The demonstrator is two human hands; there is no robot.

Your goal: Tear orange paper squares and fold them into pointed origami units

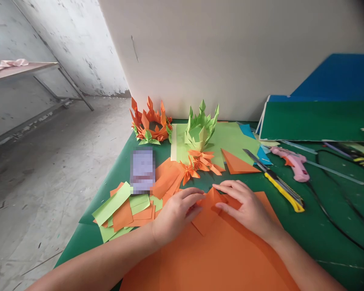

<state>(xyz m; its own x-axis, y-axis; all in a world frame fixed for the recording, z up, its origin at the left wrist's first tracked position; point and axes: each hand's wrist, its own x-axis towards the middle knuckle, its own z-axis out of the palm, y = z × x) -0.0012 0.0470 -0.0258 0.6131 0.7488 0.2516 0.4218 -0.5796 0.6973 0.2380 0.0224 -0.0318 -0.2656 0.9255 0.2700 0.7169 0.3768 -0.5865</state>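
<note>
A small piece of folded orange paper [208, 214] with a pointed top lies on a large orange sheet [218, 258] in front of me. At its left edge is my left hand [177, 212], fingers curled and closed on the paper; its fingertips are partly hidden. My right hand [245, 208] is open at the right side, fingers stretched out and thumb apart, with the tips touching the paper's point and right flap. Just beyond the hands lie orange folded paper flowers [202, 161] and a flat orange triangle [239, 162].
An orange paper crown [151, 123] and a green paper crown [202, 127] stand at the back. Paper scraps [123, 214] and a blurred-out rectangular item [142, 169] are on the left. To the right lie a yellow utility knife [279, 186] and a pink glue gun [291, 161] with its cord.
</note>
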